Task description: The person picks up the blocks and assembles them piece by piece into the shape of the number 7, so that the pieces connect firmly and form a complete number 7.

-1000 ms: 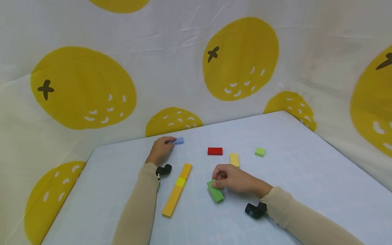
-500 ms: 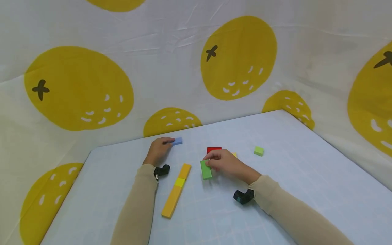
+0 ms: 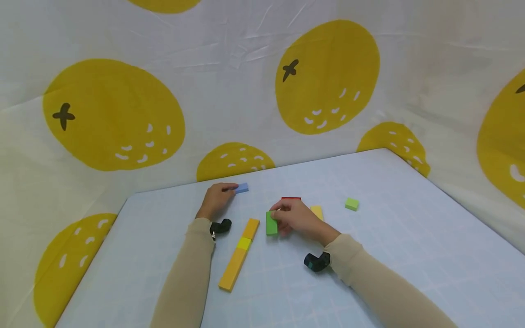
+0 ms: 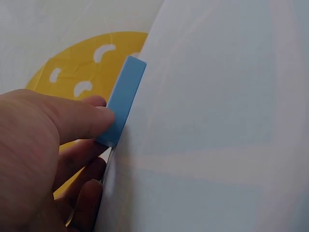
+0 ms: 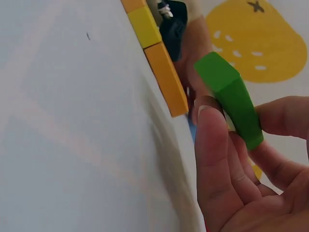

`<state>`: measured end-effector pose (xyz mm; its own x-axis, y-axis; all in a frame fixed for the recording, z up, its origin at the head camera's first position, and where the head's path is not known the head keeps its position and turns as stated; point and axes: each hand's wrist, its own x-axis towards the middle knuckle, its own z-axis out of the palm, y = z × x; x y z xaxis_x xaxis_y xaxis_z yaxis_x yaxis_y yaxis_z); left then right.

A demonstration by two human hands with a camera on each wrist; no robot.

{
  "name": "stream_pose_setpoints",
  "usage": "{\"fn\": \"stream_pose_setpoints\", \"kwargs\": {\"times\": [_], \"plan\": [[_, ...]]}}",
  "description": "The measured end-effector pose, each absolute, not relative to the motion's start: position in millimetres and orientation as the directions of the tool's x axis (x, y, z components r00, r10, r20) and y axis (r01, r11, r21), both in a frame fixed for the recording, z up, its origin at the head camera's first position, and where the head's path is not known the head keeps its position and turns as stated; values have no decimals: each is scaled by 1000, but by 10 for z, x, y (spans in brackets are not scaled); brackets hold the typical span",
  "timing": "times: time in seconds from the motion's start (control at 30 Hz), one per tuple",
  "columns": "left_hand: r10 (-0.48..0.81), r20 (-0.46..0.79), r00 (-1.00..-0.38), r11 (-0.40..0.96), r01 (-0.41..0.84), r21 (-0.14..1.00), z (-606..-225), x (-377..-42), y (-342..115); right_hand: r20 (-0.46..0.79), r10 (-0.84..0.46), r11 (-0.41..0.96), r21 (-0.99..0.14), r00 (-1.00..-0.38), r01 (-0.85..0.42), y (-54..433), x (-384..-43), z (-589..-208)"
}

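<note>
Left arm (image 3: pixel 184 269) extended, left hand (image 3: pixel 216 200) the farther out of the 2, thumb and finger pinching, other fingers bent; right arm (image 3: pixel 381 278) slants in from lower right, right hand (image 3: pixel 301 219) turned inward, thumb opposing fingers in a pinch.

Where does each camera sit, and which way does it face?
Head: on the head, facing forward and down at the table; left hand, right hand, sleeves show.
Left wrist: on that wrist, facing the blue block; left hand shows.
Right wrist: on that wrist, facing the green block; right hand shows, left hand behind.
Shared: head and right wrist both show the green block.
</note>
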<state>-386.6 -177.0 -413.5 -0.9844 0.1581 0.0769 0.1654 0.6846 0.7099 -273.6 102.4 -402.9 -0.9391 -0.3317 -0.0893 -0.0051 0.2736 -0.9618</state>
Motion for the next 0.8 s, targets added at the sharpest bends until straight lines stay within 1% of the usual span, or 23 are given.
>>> {"fn": "stream_pose_setpoints", "kwargs": {"times": [0.1, 0.3, 0.4, 0.6, 0.7, 0.8], "plan": [[155, 76, -985, 684, 162, 711, -4117, -3862, -1788, -92, -301, 286, -958, -949, 2, 972, -2770, -4025], [150, 84, -985, 690, 165, 705, -4090, -3861, -1820, -78, -248, 216, -976, -966, 24, 859, -2828, -4052], [140, 69, -988, 683, 147, 716, -4098, -3857, -1791, -75, -218, 201, -979, -973, 30, 823, -2827, -4059], [138, 74, -988, 698, 150, 700, -4129, -3872, -1703, -55, -151, 249, -968, -987, 16, 792, -2845, -4040], [136, 84, -987, 709, 156, 688, -4131, -3877, -1704, -51, -129, 248, -969, -990, 17, 750, -2877, -4030], [121, 67, -990, 711, 134, 690, -4137, -3877, -1715, -54, -130, 230, -973, -990, 22, 711, -2892, -4024]]}}
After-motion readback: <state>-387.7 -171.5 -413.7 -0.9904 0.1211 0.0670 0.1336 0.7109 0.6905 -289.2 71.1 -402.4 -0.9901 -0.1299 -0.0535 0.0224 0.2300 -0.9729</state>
